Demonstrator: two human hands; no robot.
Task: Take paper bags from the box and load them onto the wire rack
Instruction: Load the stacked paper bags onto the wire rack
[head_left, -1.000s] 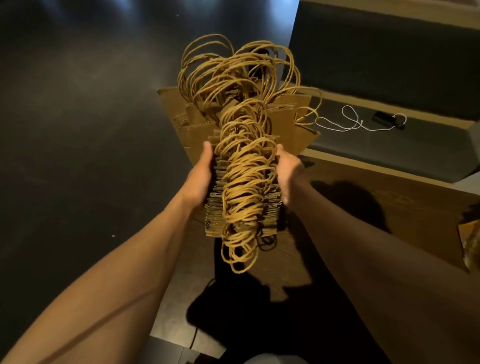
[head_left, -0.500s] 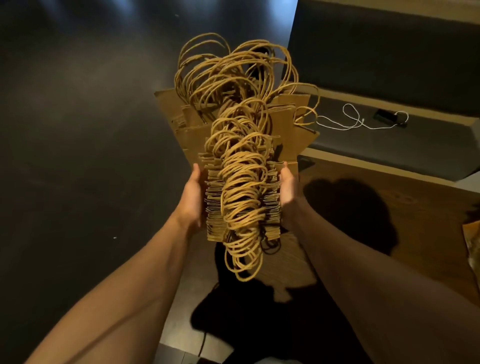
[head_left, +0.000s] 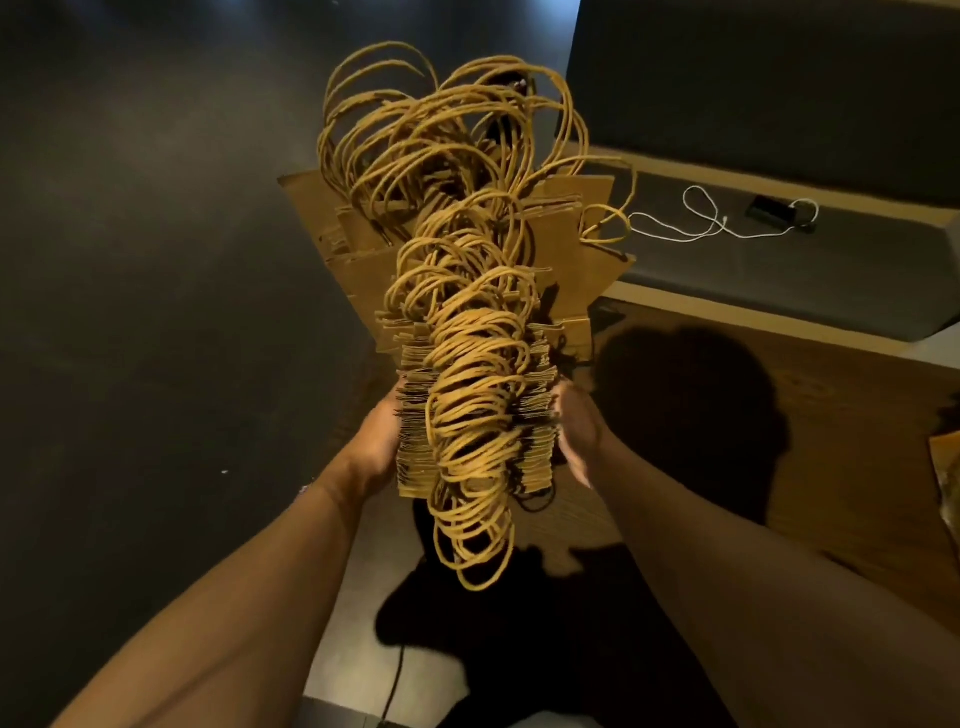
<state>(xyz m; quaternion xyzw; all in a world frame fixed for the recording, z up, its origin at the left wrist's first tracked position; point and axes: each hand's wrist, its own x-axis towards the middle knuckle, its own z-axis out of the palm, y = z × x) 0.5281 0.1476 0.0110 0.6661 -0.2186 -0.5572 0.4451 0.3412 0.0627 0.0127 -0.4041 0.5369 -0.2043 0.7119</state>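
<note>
Item: thick stack of flat-folded brown kraft paper bags (head_left: 415, 457), top edges uppermost, each carrying twisted tan paper-cord loop handles (head_left: 467, 364) that rise in one tangled mass along the middle. Location: held in the air in front of the person, above the floor, between both hands; the far end of the stack fans apart and leans away from the holder.

Handling, as judged: many bags together, so likely fairly heavy for paper; stiff across the folds but loose bag to bag, prone to sliding and splaying where it is not squeezed. The handles are soft, snag on one another, and are no sound place to lift from. Best purchase is on the two flat side faces, low down and near the middle of the stack's length, pressing inward.

Left hand (head_left: 376, 441): set against the left face of the stack, its fingers hidden behind the paper. Right hand (head_left: 576, 431): palm against the right face, fingers curling under it. Together they clamp the stack.

Surroundings: brown wooden surface (head_left: 779, 467) to the right, shadowed; beyond it a dark grey padded bench (head_left: 779, 270) with pale trim, bearing a white cable (head_left: 701, 218) and a small black device (head_left: 771, 210); dark floor (head_left: 130, 312) to the left. Neither box nor wire rack is identifiable in view.
</note>
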